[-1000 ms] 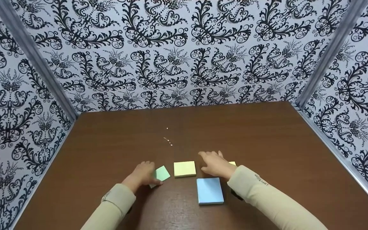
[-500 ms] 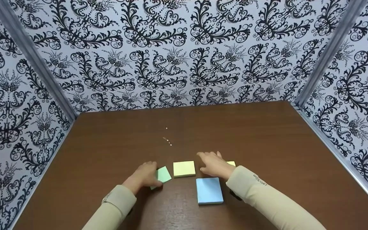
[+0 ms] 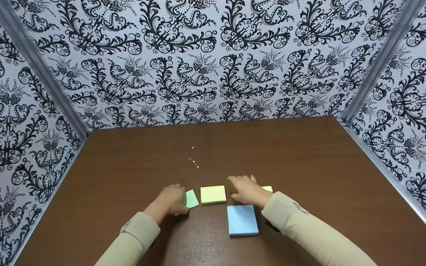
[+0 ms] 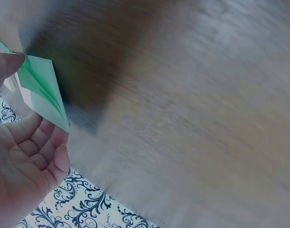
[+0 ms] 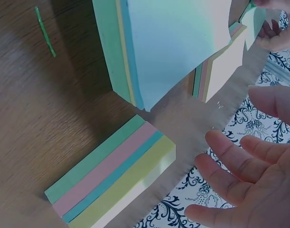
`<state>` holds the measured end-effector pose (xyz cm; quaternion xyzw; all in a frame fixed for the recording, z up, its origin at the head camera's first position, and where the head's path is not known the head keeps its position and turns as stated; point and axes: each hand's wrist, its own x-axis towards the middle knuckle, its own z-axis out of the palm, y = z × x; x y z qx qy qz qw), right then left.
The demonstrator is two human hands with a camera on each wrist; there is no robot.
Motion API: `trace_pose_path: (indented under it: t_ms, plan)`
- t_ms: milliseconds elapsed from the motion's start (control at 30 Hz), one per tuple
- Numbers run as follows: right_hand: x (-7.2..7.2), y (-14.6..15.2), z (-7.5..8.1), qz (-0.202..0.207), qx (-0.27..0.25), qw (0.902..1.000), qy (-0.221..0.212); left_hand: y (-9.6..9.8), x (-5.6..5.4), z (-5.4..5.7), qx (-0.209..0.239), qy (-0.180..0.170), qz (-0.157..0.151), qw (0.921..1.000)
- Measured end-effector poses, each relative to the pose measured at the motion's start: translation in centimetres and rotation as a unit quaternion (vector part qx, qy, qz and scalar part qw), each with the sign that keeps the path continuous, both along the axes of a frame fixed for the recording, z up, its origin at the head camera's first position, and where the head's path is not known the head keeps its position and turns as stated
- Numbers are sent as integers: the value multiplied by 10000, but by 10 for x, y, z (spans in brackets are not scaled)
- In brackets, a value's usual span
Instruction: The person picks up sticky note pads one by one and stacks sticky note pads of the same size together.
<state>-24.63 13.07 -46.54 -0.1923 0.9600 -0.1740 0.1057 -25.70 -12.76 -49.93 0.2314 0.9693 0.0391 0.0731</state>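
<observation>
My left hand (image 3: 170,199) holds a small green sticky-note pad (image 3: 190,199) by its edges, thumb on the near side and fingers on the far side. In the left wrist view the pad's green sheets (image 4: 40,78) are bent apart under the thumb. Just right of it lies a yellow-topped pad (image 3: 213,194). My right hand (image 3: 250,190) hovers with fingers spread loosely, holding nothing. Below it sits a larger blue-topped pad (image 3: 242,220). Another yellow-topped pad (image 3: 267,188), partly hidden by the right hand, shows green, pink, blue and yellow layers (image 5: 111,168) in the right wrist view.
All the pads are on a brown wooden table (image 3: 272,147). White crumbs (image 3: 194,162) lie farther back. A thin green strip (image 5: 45,31) shows in the right wrist view. Patterned walls (image 3: 213,74) enclose the table at the back and sides.
My left hand has shifted slightly forward and to the right with the green sticky-note pad, whose angle has changed a little. The right hand and the other pads stay almost still.
</observation>
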Motion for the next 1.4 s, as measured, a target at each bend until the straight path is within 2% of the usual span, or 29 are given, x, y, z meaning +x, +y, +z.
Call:
trace_pose_path:
  t_ms: [133, 367, 500, 633, 767, 1067, 1267, 1400]
  plan:
    - [1, 0, 1, -19, -39, 10000, -34, 3, -6, 4, -18, 112, -33, 9999]
    - [0, 1, 0, -50, -30, 9999, -85, 12, -15, 18, 68, 311, -129, 9994]
    - [0, 2, -1, 14, -33, 10000, -33, 23, -17, 20, 89, 429, -282, 9986]
    - [0, 2, -1, 72, -48, 10000, 33, 37, -18, 20, -122, 722, -500, 9961]
    - [0, 1, -1, 122, -69, 9999, 42, 53, -20, 19, -300, 823, -642, 9941]
    - [-2, -1, -3, 162, -54, 9998, -43, 75, -24, 13, -530, 670, -809, 9931]
    - [-3, -2, -4, 172, 1, 9998, 34, 78, -25, 11, -591, 679, -881, 9920]
    - [-3, -2, -4, 168, 67, 9998, -4, 77, -24, 8, -556, 541, -907, 9928]
